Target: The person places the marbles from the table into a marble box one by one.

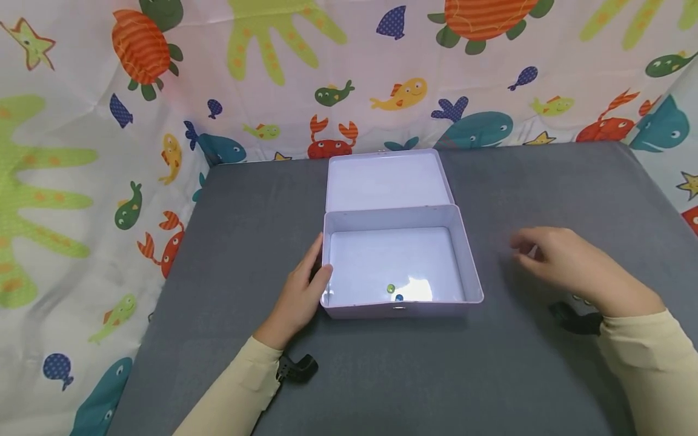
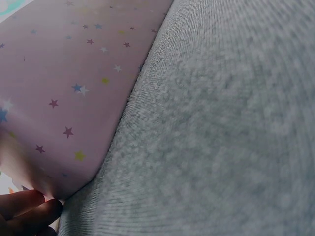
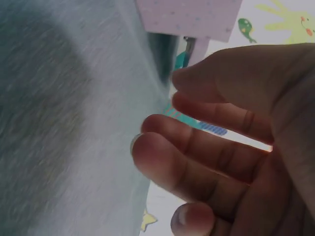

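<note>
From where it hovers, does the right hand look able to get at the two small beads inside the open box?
Probably yes. The right hand hovers beside the box, holding nothing; the lid lies back and nothing covers the beads. Only the box's right wall stands between.

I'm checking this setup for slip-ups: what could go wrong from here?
The two small beads lie loose against the tin box's front wall; a nudge from the left hand at its corner might roll them. The right hand hovers empty beside the box and could bump its wall.
</note>
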Demonstrator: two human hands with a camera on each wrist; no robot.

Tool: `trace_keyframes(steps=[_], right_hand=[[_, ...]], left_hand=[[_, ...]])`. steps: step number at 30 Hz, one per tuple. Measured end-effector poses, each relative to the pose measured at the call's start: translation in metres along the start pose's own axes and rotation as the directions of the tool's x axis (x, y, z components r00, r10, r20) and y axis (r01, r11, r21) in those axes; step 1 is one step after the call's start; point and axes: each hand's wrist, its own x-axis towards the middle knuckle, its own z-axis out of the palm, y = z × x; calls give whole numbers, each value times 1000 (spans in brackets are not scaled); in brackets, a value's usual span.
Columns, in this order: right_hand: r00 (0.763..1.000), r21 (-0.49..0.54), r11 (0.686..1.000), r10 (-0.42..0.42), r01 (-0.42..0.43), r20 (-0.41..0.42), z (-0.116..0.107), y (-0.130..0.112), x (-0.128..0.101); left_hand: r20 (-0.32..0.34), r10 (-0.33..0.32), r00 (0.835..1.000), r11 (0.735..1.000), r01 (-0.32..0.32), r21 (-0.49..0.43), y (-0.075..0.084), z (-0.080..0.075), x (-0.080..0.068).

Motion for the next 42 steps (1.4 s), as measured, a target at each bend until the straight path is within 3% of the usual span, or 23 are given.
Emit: trace_keyframes(steps=[14, 25, 29, 34, 36, 42], right_hand=[[994, -37, 998, 60, -57, 88, 4, 33, -34], [1000, -94, 995, 28, -27, 9, 15, 42, -52], [992, -139, 982, 125, -126, -16, 14, 39, -58], [947, -163, 935, 320, -314, 17, 11, 38, -64], [943, -159, 932, 333, -325, 25, 11, 39, -65], [958, -140, 948, 285, -285, -22, 17, 46, -65]], left_hand=[[-7, 8, 1000, 1000, -8, -1, 2, 0, 0], [-6, 3, 1000, 1000, -3, 3, 2, 0, 0], [-5, 3, 1000, 1000, -3, 0, 2, 0, 0], [-10, 2, 1000, 1000, -2, -2, 1, -1, 0], [-10, 4, 1000, 1000, -4, 1, 1, -1, 0], [-2, 7, 1000, 1000, -7, 1, 1, 1, 0]])
